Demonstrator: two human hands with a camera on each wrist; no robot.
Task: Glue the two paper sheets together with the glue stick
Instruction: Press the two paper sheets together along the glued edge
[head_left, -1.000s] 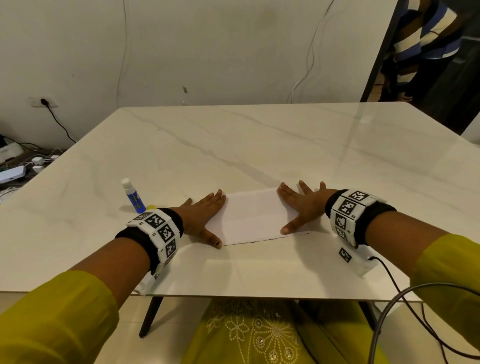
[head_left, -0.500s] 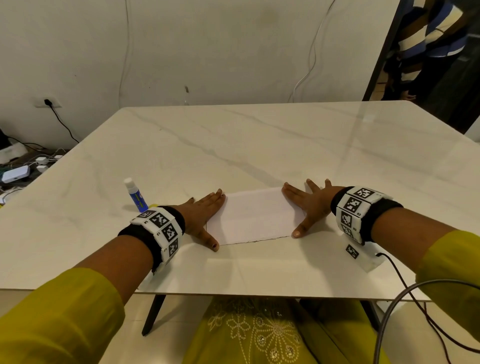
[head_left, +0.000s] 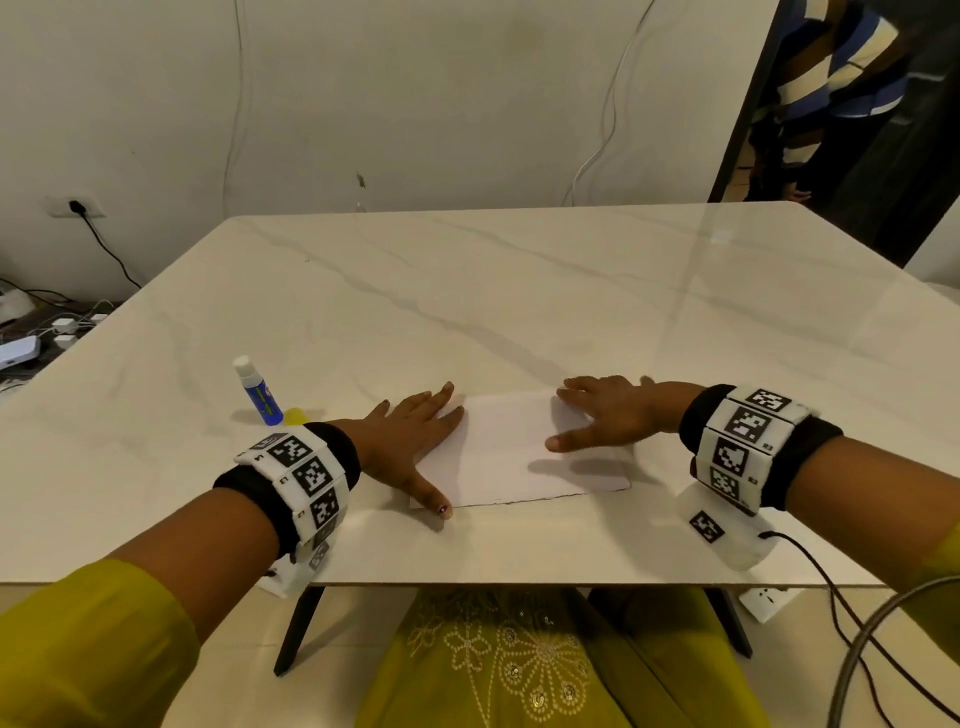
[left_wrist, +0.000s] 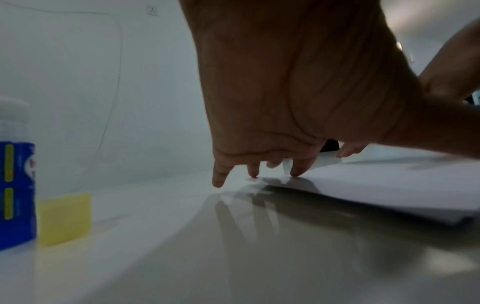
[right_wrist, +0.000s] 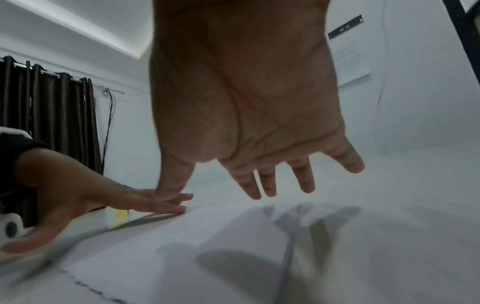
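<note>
A: Paper first: the stacked white paper sheets (head_left: 519, 452) lie flat near the front edge of the white marbled tabletop (head_left: 519, 291), between our hands.

B: Our left hand (head_left: 410, 441) rests flat at their left end, fingers (left_wrist: 296, 170) straight, gripping nothing. Our right hand (head_left: 608, 415) hovers spread over the right end, also released.

A: The blue glue stick with a white cap (head_left: 258, 391) stands upright beyond our left wrist, a small yellow piece (head_left: 295, 415) beside it.

B: We judge the risk is shifting: pressing unevenly on this glossy surface could slide one sheet and set the edges askew.

A: Around us, a pale wall with hanging cables (head_left: 234, 104), a plugged socket (head_left: 75, 207), dark curtains (right_wrist: 52, 123), and a person in a striped top (head_left: 841, 78) by the doorway.
</note>
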